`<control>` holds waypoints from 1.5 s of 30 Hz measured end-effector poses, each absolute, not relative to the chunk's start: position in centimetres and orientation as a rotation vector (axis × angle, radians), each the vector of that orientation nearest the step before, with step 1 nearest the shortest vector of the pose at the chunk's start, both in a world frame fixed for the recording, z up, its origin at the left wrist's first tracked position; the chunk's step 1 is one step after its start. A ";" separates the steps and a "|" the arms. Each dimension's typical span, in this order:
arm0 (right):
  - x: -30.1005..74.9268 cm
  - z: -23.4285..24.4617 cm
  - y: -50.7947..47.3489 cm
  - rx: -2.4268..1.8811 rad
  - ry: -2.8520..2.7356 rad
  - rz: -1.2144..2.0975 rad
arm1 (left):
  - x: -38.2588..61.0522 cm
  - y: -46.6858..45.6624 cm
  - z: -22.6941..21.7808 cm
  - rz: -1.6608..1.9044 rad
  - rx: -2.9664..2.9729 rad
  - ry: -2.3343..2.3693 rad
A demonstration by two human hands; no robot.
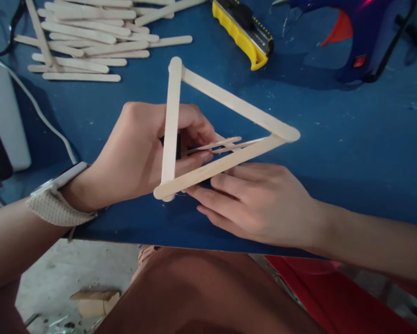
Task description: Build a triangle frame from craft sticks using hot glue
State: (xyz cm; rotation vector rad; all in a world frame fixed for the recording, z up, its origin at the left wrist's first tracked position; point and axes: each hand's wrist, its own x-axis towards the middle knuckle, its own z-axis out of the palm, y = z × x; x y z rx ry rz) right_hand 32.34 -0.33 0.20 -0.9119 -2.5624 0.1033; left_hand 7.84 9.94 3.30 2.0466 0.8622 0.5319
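Note:
A triangle of three wooden craft sticks [229, 99] is held just above the blue table [351, 153]. My left hand [142, 153], with a watch on its wrist, is closed around the triangle's left stick and also pinches thin wooden slivers [225, 144] that point right inside the triangle. My right hand [260, 204] lies under the triangle's lower stick, its fingers pressed together against that stick near the lower-left corner.
A pile of loose craft sticks [86, 37] lies at the back left. A yellow utility knife [243, 30] and a blue glue gun [355, 32] sit at the back. A white cable [37, 109] runs along the left. The table's near edge is just below my hands.

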 end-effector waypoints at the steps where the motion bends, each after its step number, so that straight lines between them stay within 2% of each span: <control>1: 32.3 0.2 -0.3 -0.911 -2.571 0.102 | 7.9 10.0 3.3 0.529 2.032 0.851; 28: 32.1 0.9 0.1 -0.897 -2.563 0.171 | 7.5 10.8 1.5 0.666 2.294 0.676; 35: 32.0 0.9 0.0 -0.884 -2.633 0.011 | 7.4 10.6 1.2 0.671 2.281 0.700; 45: 32.0 1.2 0.1 -0.852 -2.656 0.056 | 7.5 10.6 1.5 0.635 2.228 0.728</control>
